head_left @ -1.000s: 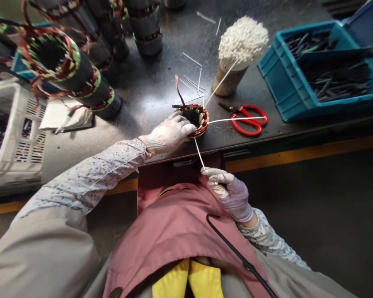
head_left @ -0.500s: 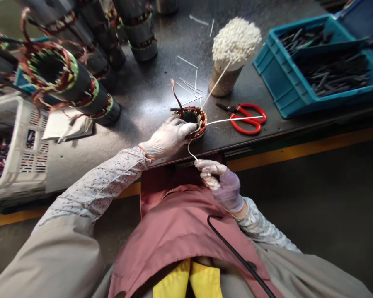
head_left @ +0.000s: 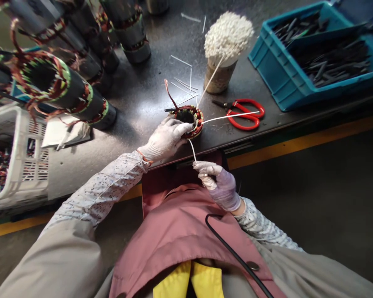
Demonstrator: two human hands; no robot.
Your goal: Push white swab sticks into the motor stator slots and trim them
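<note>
A motor stator [head_left: 197,130] with copper windings and green insulation stands near the table's front edge. My gloved left hand [head_left: 170,134] grips its left and near side, thumb across the rim. From the stator's near side a white lacing cord [head_left: 193,150] runs down to my gloved right hand [head_left: 216,178], which pinches its end in front of the table edge. Another white length sticks out to the right, over red-handled scissors [head_left: 245,114]. A copper lead with a black sleeve [head_left: 170,109] rises at the stator's far left.
A holder [head_left: 219,76] packed with white cords stands behind the scissors. At the right is a blue bin [head_left: 276,78] of black sleeves. More stators [head_left: 76,93] crowd the left, beside a white basket [head_left: 10,165]. Several cut cord pieces [head_left: 185,85] lie behind the work.
The cord between the stator and my right hand is straighter than before. My left hand stays on the stator. The whole view has shifted slightly.
</note>
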